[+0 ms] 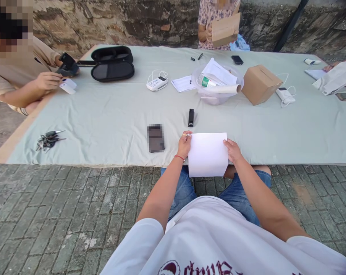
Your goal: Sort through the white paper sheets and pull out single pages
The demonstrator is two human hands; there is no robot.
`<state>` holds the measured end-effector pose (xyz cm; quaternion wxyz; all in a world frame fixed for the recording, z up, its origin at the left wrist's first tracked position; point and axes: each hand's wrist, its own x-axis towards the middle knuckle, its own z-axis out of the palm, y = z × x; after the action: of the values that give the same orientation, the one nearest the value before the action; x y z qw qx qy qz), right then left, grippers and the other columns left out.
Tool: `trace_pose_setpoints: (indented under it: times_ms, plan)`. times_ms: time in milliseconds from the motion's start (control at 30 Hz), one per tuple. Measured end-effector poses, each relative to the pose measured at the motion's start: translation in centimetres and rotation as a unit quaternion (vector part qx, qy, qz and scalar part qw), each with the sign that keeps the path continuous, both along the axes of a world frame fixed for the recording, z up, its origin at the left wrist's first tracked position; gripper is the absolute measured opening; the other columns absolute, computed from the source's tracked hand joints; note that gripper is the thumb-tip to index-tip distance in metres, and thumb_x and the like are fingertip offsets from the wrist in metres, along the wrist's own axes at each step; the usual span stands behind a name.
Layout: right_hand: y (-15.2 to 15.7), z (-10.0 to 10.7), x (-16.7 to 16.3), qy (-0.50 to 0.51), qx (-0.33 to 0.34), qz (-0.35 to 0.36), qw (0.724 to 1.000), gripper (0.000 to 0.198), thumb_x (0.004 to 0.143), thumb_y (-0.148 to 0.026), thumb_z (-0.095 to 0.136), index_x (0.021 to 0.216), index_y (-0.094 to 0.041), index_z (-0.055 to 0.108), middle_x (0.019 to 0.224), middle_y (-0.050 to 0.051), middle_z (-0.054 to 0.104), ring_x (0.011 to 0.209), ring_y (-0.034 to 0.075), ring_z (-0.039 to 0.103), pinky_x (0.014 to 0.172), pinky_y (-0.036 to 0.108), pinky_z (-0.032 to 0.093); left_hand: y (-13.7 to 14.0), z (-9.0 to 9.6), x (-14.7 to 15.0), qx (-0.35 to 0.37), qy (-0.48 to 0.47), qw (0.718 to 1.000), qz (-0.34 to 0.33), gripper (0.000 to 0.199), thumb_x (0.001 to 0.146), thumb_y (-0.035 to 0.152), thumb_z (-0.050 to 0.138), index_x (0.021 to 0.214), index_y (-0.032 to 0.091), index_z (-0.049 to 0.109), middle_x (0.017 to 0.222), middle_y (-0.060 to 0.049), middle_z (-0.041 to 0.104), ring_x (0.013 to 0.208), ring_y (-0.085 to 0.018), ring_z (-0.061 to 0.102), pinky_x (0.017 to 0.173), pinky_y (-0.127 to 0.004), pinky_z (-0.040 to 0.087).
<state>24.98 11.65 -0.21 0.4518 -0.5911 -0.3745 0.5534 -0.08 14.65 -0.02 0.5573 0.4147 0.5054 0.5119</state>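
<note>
A blank white sheet of paper (207, 154) is stretched between my two hands at the table's front edge, its lower part hanging over my lap. My left hand (185, 145) pinches its left edge near the top corner; a ring and a red bracelet show on that side. At the upper right corner, my right hand (233, 150) grips the sheet with the thumb on top. Just beyond the paper lies a small black box-shaped item (191, 118). Left of my left hand is a dark, blurred-out flat object (156, 138).
The cloth-covered table (115, 114) carries keys (49, 140), a black case (112, 65), a white device (157, 83), a plastic basin (215, 97) with papers and a bottle, and a cardboard box (260, 84). People sit left, right and opposite, one holding cardboard (226, 29).
</note>
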Motion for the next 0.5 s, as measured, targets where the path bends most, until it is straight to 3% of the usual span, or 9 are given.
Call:
trace_pose_setpoints:
  times_ms: [167,233,333,500]
  plan:
    - [0.0,-0.2,0.1,0.017,0.002,-0.002,1.000,0.038,0.077,-0.053,0.067,0.098,-0.022,0.067,0.098,0.007,0.073,0.090,0.025,0.069,0.081,0.039,0.057,0.0,-0.3,0.1,-0.012,-0.010,1.000,0.023,0.030,0.086,0.043,0.060,0.108,0.022,0.055,0.061,0.006,0.046,0.051,-0.010,0.036,0.055,-0.024,0.031]
    - [-0.1,-0.3,0.1,0.022,0.012,0.000,1.000,0.036,0.077,-0.053,0.068,0.096,-0.023,0.067,0.097,0.006,0.073,0.089,0.024,0.069,0.082,0.039,0.056,0.0,-0.4,0.2,-0.022,-0.030,0.999,0.039,0.027,0.084,0.042,0.063,0.099,0.020,0.057,0.061,0.005,0.046,0.052,-0.010,0.037,0.056,-0.025,0.031]
    - [-0.2,-0.4,0.2,0.031,0.028,-0.001,0.999,0.034,0.077,-0.054,0.068,0.092,-0.024,0.066,0.095,0.005,0.073,0.088,0.023,0.068,0.082,0.039,0.055,0.2,-0.5,0.1,-0.043,-0.102,0.993,0.043,0.026,0.078,0.041,0.069,0.086,0.019,0.058,0.065,0.004,0.051,0.058,-0.010,0.044,0.058,-0.025,0.036]
    - [-0.2,-0.3,0.3,0.024,0.025,0.000,0.999,0.035,0.076,-0.056,0.068,0.091,-0.024,0.065,0.092,0.003,0.072,0.086,0.023,0.067,0.080,0.038,0.054,1.0,-0.9,-0.5,-0.071,-0.191,0.978,0.050,0.032,0.060,0.033,0.082,0.080,0.018,0.063,0.074,-0.001,0.061,0.072,-0.014,0.056,0.071,-0.029,0.046]
